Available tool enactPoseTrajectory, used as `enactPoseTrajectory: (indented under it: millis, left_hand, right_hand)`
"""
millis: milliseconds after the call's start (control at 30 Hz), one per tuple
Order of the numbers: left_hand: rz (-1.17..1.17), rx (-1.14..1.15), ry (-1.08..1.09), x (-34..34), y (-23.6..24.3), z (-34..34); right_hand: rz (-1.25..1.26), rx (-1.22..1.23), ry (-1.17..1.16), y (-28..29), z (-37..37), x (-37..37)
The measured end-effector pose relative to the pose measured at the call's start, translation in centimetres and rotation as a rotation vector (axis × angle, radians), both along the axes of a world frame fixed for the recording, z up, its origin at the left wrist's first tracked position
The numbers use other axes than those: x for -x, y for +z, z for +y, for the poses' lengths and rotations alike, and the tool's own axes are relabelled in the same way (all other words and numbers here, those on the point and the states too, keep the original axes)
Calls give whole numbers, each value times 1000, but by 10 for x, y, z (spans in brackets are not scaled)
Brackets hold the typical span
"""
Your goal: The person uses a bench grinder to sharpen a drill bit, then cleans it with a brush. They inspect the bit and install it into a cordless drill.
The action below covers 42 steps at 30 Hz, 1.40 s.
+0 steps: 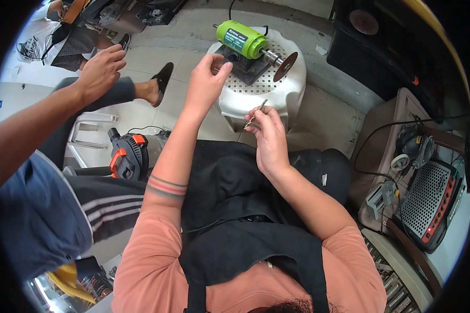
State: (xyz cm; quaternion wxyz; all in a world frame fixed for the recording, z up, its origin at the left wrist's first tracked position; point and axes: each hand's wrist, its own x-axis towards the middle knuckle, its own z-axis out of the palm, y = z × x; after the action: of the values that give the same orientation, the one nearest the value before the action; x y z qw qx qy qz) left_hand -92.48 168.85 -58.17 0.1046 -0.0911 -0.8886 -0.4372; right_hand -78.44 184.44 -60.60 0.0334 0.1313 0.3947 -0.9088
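Note:
A green motor with a thin brown disc on its shaft sits on a black base atop a white plastic stool. My left hand is at the base's left side, its fingers loosely curved and apart, holding nothing that I can see; whether the fingertips touch the base is unclear. Below the stool's seat in view, my right hand grips a slim metal drill bit between thumb and fingers, tilted up to the right.
A co-worker's hand reaches in from the left. Another person is at upper left. A black-and-orange vacuum stands left of my lap. At right are a plastic bin, cords, tools and a perforated-grille box.

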Motion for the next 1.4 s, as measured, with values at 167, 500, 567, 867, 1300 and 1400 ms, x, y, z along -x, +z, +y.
enactPoseTrajectory:
  millis: [167, 500, 567, 867, 1300, 1400]
  left_hand:
    - [15, 144, 27, 18, -2, 13]
    - [100, 175, 10, 23, -9, 17]
    - [76, 177, 17, 23, -8, 17]
    - [105, 173, 8, 24, -9, 17]
    - [145, 193, 1, 24, -12, 15]
    - [129, 200, 10, 23, -10, 17]
  right_hand:
    - [-5, -9, -15, 0, 0, 2]
    - [-8, -29, -48, -4, 10, 7]
    - [-5, -19, -38, -6, 13, 8]
    - [4, -20, -67, -6, 18, 13]
    - [-4, -41, -65, -9, 20, 17]
    - [-22, -49, -67, -8, 23, 19]
